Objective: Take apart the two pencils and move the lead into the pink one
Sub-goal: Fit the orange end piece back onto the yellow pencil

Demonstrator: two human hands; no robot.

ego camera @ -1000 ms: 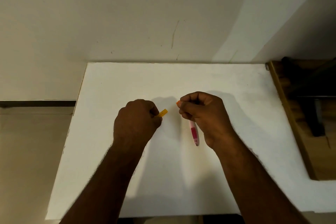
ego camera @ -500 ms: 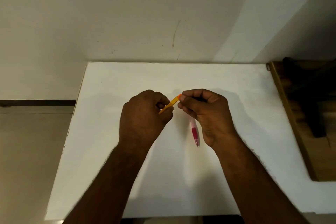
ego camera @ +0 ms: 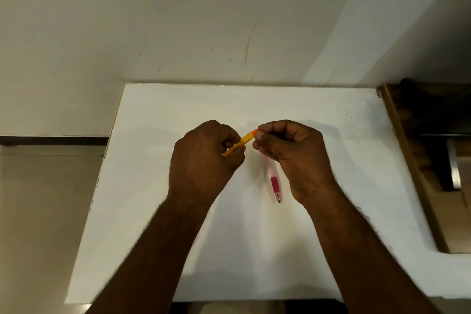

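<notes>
Orange-yellow slim plastic mechanical pencil (ego camera: 241, 142) is held above the middle of the white rectangular worktop (ego camera: 158, 186), tilted, its orange end up and to the right, its lower end hidden in the left fist. Left hand (ego camera: 204, 160) is curled closed around the pencil's lower part, thumb and forefinger clamped on the barrel. Right hand (ego camera: 293, 153) is also curled, fingertips (ego camera: 258, 136) pinched onto the orange tip end of the same pencil. Both hands are on one pencil, knuckles close together, a short stretch of barrel visible between them.

Pink translucent mechanical pencil with a darker magenta grip (ego camera: 274, 181) lies flat on the worktop, just beside and partly under the right hand, running roughly front to back, tip toward the near edge. Its far end is covered by the right palm. Cannot tell whether either pencil is already apart; no loose lead is visible.

Brown wooden furniture (ego camera: 413, 160) abuts the worktop's right edge. Cream wall (ego camera: 178, 20) runs along the far edge.
</notes>
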